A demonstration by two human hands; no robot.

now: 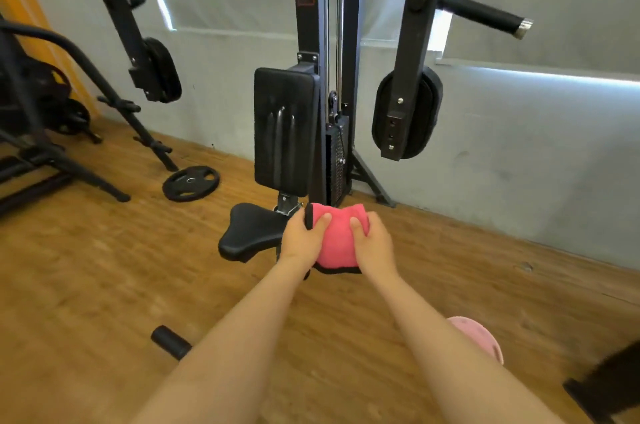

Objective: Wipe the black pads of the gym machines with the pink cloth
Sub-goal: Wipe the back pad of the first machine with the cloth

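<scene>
The wooden floor (86,267) fills the lower frame. A black weight plate (191,183) lies flat on it left of centre. A rack's black legs (100,181) rest on it at the left. The gym machine's slanted brace (372,179) meets it right of centre, near the wall.

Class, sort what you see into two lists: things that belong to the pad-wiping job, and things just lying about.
Belongs to the job:
pink cloth, held in the left hand and right hand
seat pad
back pad
right oval pad
left oval pad

Just lying about:
weight plate on the floor
black foam grip near the left arm
</scene>
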